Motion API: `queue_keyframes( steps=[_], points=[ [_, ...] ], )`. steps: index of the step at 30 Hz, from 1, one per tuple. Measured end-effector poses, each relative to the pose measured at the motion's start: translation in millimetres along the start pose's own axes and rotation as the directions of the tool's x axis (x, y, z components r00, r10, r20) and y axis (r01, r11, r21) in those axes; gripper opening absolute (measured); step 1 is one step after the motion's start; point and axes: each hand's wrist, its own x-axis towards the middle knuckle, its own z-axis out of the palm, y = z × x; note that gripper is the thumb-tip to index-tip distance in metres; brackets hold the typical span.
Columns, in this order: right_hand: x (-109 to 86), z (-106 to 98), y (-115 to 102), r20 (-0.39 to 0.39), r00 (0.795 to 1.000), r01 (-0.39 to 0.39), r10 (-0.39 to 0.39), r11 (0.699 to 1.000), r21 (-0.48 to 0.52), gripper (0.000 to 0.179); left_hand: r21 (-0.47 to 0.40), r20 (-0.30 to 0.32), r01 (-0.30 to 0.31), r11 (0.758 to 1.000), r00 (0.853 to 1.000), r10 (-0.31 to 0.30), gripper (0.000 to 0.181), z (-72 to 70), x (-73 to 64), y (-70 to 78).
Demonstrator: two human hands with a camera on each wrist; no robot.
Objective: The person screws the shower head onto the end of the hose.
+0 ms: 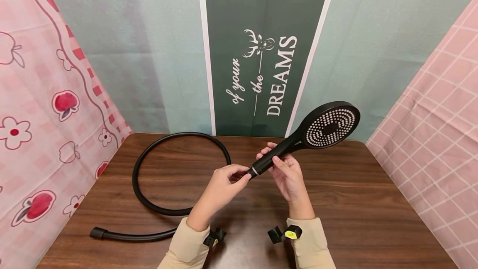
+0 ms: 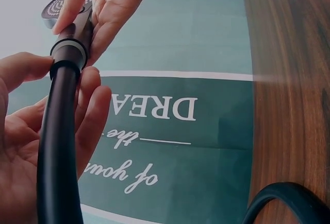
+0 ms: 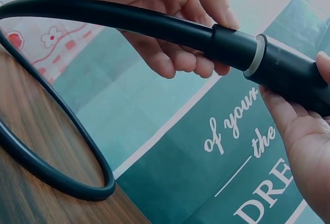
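Observation:
A black handheld shower head (image 1: 330,127) is held up over the table, its nozzle face turned toward me. My right hand (image 1: 287,173) grips its handle (image 1: 274,157), thumb along the near side. At the handle's lower end, my left hand (image 1: 228,182) pinches the collar (image 3: 234,46) of a black shower hose (image 2: 59,147) between thumb and fingers. Collar and handle meet in line, with a pale ring (image 3: 255,56) visible at the joint. Whether the threads are engaged cannot be seen. From the left hand the hose loops over the table.
The hose's free end (image 1: 98,233) lies at the table's front left. The brown wooden table (image 1: 354,202) ends at a green printed cloth (image 1: 257,53) behind. Pink patterned cloths hang at the left (image 1: 45,136) and right (image 1: 440,136).

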Motion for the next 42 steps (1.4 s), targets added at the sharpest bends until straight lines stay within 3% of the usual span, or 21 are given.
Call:
queue_keyframes(
  steps=[13, 26, 42],
  points=[
    [0.2, 1.7, -0.1, -0.008, 1.0, -0.004, 0.004, 1.0, -0.004, 0.03, 0.002, -0.011, -0.009, 1.0, 1.0, 0.009, 0.018, -0.4, -0.6, 1.1],
    [0.6, 3.9, -2.1, -0.001, 1.0, -0.001, 0.001, 1.0, -0.024, 0.029, -0.008, 0.032, -0.001, 1.0, 0.999, 0.001, 0.023, -5.6, -1.6, 3.6],
    [0.7, 3.0, -1.7, -0.007, 1.0, -0.004, 0.004, 1.0, -0.009, 0.03, 0.023, -0.001, -0.01, 1.0, 1.0, 0.01, 0.021, -0.6, -0.9, 2.9]
  ],
)
